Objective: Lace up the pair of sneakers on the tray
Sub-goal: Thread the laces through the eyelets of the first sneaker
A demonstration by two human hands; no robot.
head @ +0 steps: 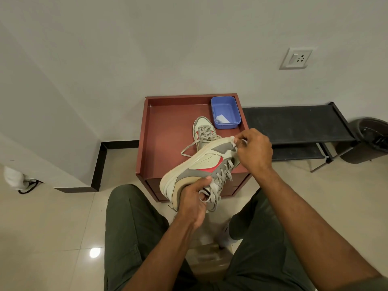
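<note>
Sneaker leather, gripped by left hand, right hand

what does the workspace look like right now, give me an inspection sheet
surface: reddish-brown tray with raised rim, on top of a small cabinet against the wall
job's things: held sneaker lifted over the tray's near edge, tipped on its side, laces threaded; second sneaker lies on the tray, laced, one lace end trailing loose
clutter: blue plastic tub in the tray's far right corner, a white scrap inside
grippers: left hand grips the held sneaker at its heel end; right hand pinches at its toe end, what it pinches is unclear
cables: nothing seen
surroundings: black rack to the right, dark bin beyond it, wall socket, tiled floor
</note>
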